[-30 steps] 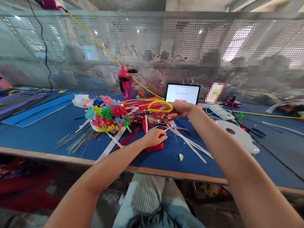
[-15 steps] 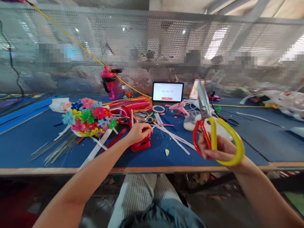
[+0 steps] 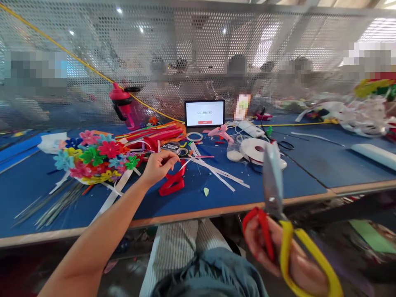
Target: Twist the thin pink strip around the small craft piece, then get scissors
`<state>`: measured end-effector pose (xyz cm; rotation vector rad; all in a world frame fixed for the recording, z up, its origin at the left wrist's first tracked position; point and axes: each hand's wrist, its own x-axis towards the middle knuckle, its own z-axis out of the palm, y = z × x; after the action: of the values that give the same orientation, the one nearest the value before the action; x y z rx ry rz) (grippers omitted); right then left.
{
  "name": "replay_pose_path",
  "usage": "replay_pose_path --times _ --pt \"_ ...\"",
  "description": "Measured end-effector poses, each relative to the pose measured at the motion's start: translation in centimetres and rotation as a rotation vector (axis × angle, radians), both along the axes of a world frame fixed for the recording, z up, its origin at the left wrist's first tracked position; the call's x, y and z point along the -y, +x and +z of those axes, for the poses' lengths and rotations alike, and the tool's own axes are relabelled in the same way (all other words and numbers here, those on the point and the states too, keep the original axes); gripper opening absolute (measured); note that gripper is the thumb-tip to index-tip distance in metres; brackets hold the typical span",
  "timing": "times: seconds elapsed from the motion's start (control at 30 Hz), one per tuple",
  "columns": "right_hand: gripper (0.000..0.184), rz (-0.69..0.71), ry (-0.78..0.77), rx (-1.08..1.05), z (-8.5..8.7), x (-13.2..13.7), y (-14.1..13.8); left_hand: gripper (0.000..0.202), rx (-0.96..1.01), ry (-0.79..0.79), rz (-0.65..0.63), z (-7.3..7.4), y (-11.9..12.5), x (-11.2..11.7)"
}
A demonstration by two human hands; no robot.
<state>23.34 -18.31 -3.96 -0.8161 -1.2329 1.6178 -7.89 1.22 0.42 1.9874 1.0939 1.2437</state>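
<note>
My right hand is wrapped round the handles of a pair of scissors, one handle red and one yellow. The blades point up and away, in front of the table's near edge. Over the table, my left hand has its fingers curled in a pinch; anything small between them is hidden. Beside that hand lies a folded red ribbon. Just behind it is a round tin or roll with a black label. To its left sits a bunch of colourful flowers.
Thin grey wires lie at the left. White strips, a pink glue gun and a white spool are near the middle. A tablet and a pink bottle stand before the perforated screen.
My right hand has lowered the scissors toward me, past the table's front edge. The view has shifted a little to the right; my left hand remains beside the red ribbon.
</note>
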Motion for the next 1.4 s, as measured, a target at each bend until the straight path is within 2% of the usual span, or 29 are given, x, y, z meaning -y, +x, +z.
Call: replay_pose_path --times 0.07,0.17,0.3,0.4,0.5,0.6,0.73,0.8,0.9,1.0,1.1,1.17,1.27,1.4 --pt "0.072 0.105 -0.029 -0.023 -0.5 0.3 -2.0 0.025 -0.004 0.004 -0.002 0.1 0.0 0.2" --pt "0.066 0.236 -0.097 -0.071 -1.2 0.5 -4.5 0.024 -0.015 0.015 -0.015 0.2 0.0 0.4" --pt "0.055 0.319 -0.092 -0.125 -2.4 -0.2 -7.1 0.021 -0.062 0.065 -0.025 0.4 -0.1 0.6" --pt "0.056 0.372 -0.107 -0.151 -2.8 -1.3 -9.0 0.020 -0.097 0.116 -0.008 0.5 -0.4 0.6" --pt "0.055 0.358 -0.129 -0.204 -2.5 -2.3 -10.5 0.021 -0.106 0.156 0.018 0.6 -0.6 0.7" --pt "0.048 0.308 -0.041 -0.292 -1.7 -2.8 -11.0 0.023 -0.073 0.170 0.067 0.8 -0.6 0.8" --pt "0.041 0.326 0.057 -0.362 -0.2 -3.0 -10.5 0.024 -0.008 0.116 0.120 0.8 -0.4 0.5" --pt "0.038 0.295 0.103 -0.372 0.8 -3.4 -10.4 0.024 0.001 0.087 0.115 0.6 -0.3 0.3" --pt "0.030 0.177 0.145 -0.350 2.3 -4.7 -10.7 0.024 0.003 0.063 0.069 0.5 -0.2 0.4" --pt "0.020 -0.024 0.162 -0.234 3.6 -6.9 -11.2 0.024 -0.069 0.064 -0.040 0.6 0.0 1.0" --pt "0.022 -0.229 0.250 -0.038 4.2 -9.2 -11.9 0.023 -0.177 0.114 -0.166 0.7 0.4 1.8" --pt "0.026 -0.280 0.282 0.075 3.9 -10.5 -12.3 0.022 -0.225 0.149 -0.223 0.6 0.6 2.1" --pt "0.027 -0.286 0.293 0.195 2.7 -11.7 -13.0 0.021 -0.259 0.170 -0.262 0.2 0.9 2.2" --pt "0.023 -0.289 0.328 0.175 1.1 -12.5 -13.2 0.023 -0.276 0.163 -0.276 0.1 0.8 2.1"
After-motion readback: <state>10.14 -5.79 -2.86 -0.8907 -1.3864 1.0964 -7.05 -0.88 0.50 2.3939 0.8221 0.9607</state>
